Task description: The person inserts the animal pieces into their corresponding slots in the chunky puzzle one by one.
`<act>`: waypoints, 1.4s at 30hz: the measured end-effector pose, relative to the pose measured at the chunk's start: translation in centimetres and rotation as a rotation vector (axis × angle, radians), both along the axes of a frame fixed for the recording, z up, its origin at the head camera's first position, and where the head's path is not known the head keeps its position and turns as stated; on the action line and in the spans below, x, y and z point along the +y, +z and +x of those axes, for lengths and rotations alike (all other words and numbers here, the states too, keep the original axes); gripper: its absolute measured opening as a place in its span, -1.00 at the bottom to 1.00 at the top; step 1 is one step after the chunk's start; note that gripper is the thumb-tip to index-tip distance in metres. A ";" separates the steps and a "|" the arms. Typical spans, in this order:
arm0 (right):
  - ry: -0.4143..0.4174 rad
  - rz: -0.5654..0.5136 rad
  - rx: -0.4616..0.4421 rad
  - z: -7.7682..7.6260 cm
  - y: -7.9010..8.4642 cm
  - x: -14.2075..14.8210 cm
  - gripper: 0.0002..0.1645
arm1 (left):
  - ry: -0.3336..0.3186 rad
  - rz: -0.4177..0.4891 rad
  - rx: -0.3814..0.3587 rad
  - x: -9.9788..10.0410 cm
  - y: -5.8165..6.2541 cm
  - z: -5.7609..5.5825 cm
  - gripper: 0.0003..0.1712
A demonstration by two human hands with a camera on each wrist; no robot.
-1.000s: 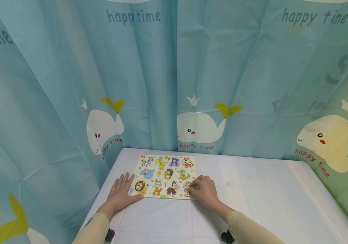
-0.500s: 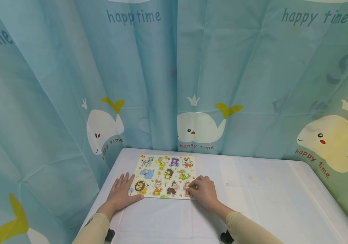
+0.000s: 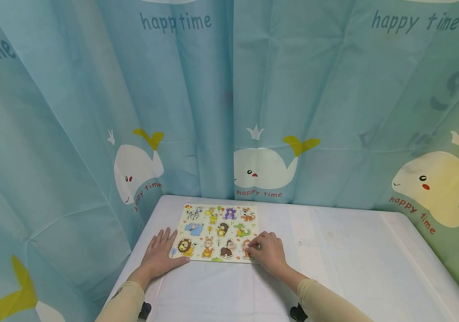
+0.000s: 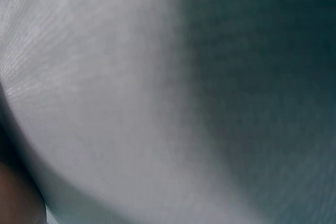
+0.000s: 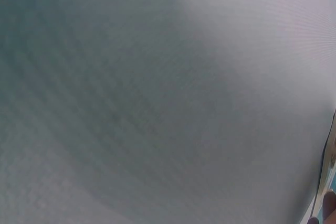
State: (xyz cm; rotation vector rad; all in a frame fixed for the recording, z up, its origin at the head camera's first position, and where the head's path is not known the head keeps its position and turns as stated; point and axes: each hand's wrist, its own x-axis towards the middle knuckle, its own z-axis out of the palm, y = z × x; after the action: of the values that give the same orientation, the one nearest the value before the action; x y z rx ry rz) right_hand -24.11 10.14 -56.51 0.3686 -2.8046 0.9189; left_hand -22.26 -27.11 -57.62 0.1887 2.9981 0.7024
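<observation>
An animal puzzle board (image 3: 233,260) lies flat on the white-covered table, with several animal pieces in it. My left hand (image 3: 159,255) rests at the board's lower left corner, fingers spread and thumb along the front edge. At the lower right corner, my right hand (image 3: 270,253) pinches an orange animal piece (image 3: 246,247) between thumb and finger; the hand partly covers it. That piece appears within its place on the board. In the right wrist view, fingertips (image 5: 329,205) show at the lower right corner. The left wrist view is mostly blurred cloth.
The white tablecloth (image 3: 358,259) stretches out to the right of the board. A blue curtain (image 3: 197,89) printed with whales hangs behind and to the left of the table. Small black objects (image 3: 299,312) sit beside both forearms.
Hardly anything differs. The right hand stays at the orange piece with only a very slight shift, while the left hand and board keep their places.
</observation>
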 end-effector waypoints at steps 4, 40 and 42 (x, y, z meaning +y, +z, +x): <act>0.000 0.002 0.004 0.0 -0.1 0.0 -0.84 | 0.002 0.002 -0.006 0.0 0.0 0.0 0.36; -0.017 -0.006 0.013 0.1 -0.4 0.0 -0.85 | 0.001 0.009 -0.008 0.0 -0.1 0.0 0.38; -0.018 -0.005 0.010 0.1 -0.4 0.0 -0.85 | 0.000 0.012 -0.005 -0.1 -0.2 -0.1 0.38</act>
State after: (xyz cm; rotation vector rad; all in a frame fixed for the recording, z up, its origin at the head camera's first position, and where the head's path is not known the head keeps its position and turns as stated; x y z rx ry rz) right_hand -24.01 10.10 -56.86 0.3452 -2.7908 0.9175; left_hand -22.38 -27.21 -57.85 0.1870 2.9902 0.7206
